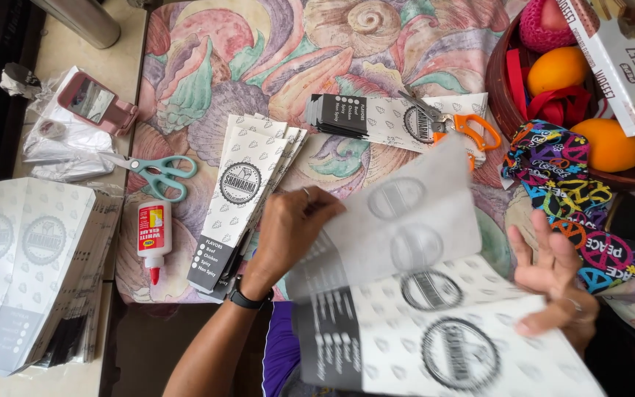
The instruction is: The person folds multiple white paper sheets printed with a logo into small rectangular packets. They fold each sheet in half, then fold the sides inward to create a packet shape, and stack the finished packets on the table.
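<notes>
My left hand [292, 231], with a black band at the wrist, grips the left edge of a white printed paper sheet [406, 220] that is lifted and blurred by motion. Under it lies another white sheet with round black emblems and a black strip [464, 345]. My right hand [553, 283] rests with fingers spread on the right edge of these sheets. A fanned stack of folded printed sleeves [248, 191] lies just left of my left hand.
Teal scissors [157, 173] and a white glue bottle [153, 234] lie at the left. Orange-handled scissors [453, 125] rest on another sleeve pile [376, 117]. A big sleeve stack [34, 272] sits far left. A fruit basket [505, 103], patterned cloth [575, 206] and pink phone [97, 103] surround.
</notes>
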